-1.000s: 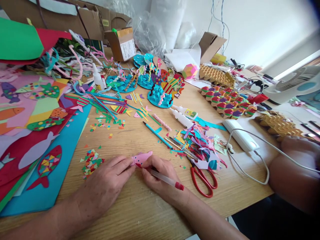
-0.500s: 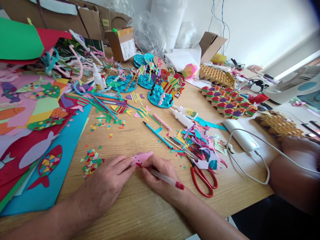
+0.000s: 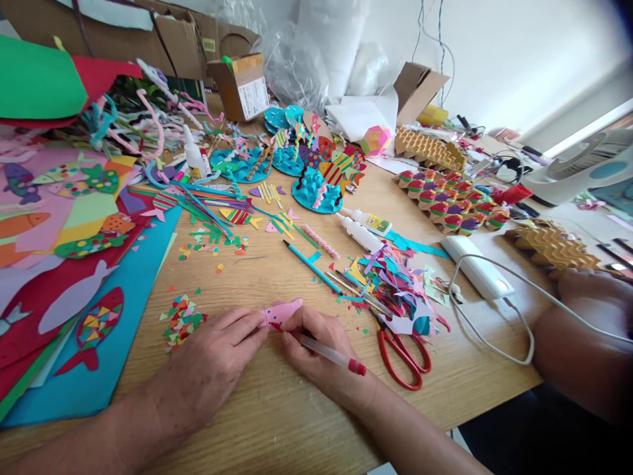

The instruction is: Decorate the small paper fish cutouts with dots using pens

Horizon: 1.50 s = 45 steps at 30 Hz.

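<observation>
Head view: near worktop (image 3: 267, 415) front edge, left hand (image 3: 210, 353) clamps pink fish (image 3: 283, 313), presumably steadying it, while right hand (image 3: 319, 343) grips pen (image 3: 330, 353).

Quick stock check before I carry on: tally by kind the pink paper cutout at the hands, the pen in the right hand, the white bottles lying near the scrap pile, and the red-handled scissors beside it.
Pink paper cutout: 1
Red-ended pen: 1
White bottles: 2
Red-handled scissors: 1
Total: 5
</observation>
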Each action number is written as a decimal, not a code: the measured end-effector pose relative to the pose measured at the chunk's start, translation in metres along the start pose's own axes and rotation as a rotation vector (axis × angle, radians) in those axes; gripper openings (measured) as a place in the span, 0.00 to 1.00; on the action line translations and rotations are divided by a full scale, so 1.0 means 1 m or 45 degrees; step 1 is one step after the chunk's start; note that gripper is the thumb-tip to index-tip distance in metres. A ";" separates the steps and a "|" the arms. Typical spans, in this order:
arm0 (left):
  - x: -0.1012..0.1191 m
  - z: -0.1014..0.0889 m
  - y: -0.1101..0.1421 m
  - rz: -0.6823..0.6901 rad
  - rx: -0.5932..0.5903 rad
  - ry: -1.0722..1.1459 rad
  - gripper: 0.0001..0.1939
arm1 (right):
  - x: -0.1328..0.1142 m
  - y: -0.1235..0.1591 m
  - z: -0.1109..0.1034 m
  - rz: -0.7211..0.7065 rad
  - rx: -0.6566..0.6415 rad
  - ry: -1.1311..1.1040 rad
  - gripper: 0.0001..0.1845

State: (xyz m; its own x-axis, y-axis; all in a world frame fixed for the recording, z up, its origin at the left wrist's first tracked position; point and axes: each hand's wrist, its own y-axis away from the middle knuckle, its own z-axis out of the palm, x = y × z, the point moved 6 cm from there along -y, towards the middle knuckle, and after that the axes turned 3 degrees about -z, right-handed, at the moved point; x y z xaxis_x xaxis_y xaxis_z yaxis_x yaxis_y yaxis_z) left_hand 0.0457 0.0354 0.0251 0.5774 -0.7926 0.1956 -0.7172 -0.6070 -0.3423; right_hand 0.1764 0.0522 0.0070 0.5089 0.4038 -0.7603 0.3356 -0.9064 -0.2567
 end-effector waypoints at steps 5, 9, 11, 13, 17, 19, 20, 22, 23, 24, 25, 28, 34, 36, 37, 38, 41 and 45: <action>0.001 0.001 0.000 -0.003 -0.022 -0.012 0.21 | 0.000 0.000 0.001 -0.014 -0.010 -0.011 0.04; 0.001 0.002 0.000 -0.004 -0.031 0.000 0.21 | 0.000 0.001 0.000 -0.003 0.011 0.004 0.04; 0.000 0.001 0.001 -0.004 -0.024 0.000 0.21 | 0.000 0.000 0.000 -0.008 -0.001 -0.004 0.04; 0.000 0.001 0.001 -0.008 -0.018 0.002 0.21 | 0.000 0.000 0.001 -0.007 -0.019 -0.014 0.04; 0.000 0.001 0.001 -0.008 -0.015 0.010 0.21 | 0.001 0.001 0.000 0.000 -0.001 -0.004 0.04; 0.000 0.001 0.001 -0.008 -0.021 0.016 0.21 | 0.001 0.001 0.001 -0.009 0.003 -0.004 0.04; 0.000 0.001 0.001 -0.011 -0.022 0.017 0.21 | 0.001 0.001 0.001 -0.016 0.001 -0.007 0.04; 0.000 0.001 0.001 -0.014 -0.019 0.019 0.21 | 0.001 0.000 0.002 -0.021 0.002 -0.012 0.04; 0.000 0.001 0.001 -0.015 -0.016 0.020 0.21 | 0.001 0.000 0.001 -0.019 0.007 -0.014 0.04; 0.000 0.001 0.001 -0.015 -0.016 0.020 0.21 | 0.001 0.000 0.001 -0.016 0.015 -0.016 0.04; 0.000 0.001 0.001 -0.014 -0.020 0.021 0.21 | 0.001 0.000 0.001 -0.012 0.020 -0.018 0.04; -0.001 0.001 0.000 -0.023 -0.037 0.026 0.21 | 0.001 0.000 0.001 -0.015 0.017 -0.027 0.04; -0.002 0.002 0.002 -0.029 -0.012 0.015 0.21 | 0.002 0.001 0.001 -0.002 0.023 -0.021 0.04; -0.002 0.003 0.002 -0.043 -0.009 0.021 0.21 | 0.002 0.001 0.002 -0.008 0.017 -0.020 0.04; -0.002 0.003 0.002 -0.044 -0.012 0.021 0.21 | 0.002 0.001 0.002 -0.013 0.015 -0.019 0.04; -0.002 0.003 0.002 -0.040 -0.018 0.018 0.21 | 0.002 0.001 0.002 -0.016 0.015 -0.019 0.04; -0.001 0.002 0.000 -0.023 -0.031 0.005 0.21 | 0.002 0.001 0.001 -0.005 0.017 -0.029 0.04; 0.001 0.002 0.000 0.001 -0.034 -0.003 0.21 | 0.001 0.001 0.001 -0.006 0.005 -0.038 0.04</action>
State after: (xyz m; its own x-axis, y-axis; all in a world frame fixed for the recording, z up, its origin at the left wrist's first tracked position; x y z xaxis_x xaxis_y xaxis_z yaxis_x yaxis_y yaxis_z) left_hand 0.0471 0.0351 0.0235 0.5775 -0.7932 0.1933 -0.7281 -0.6074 -0.3176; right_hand 0.1764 0.0519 0.0054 0.4836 0.4040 -0.7765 0.3347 -0.9050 -0.2624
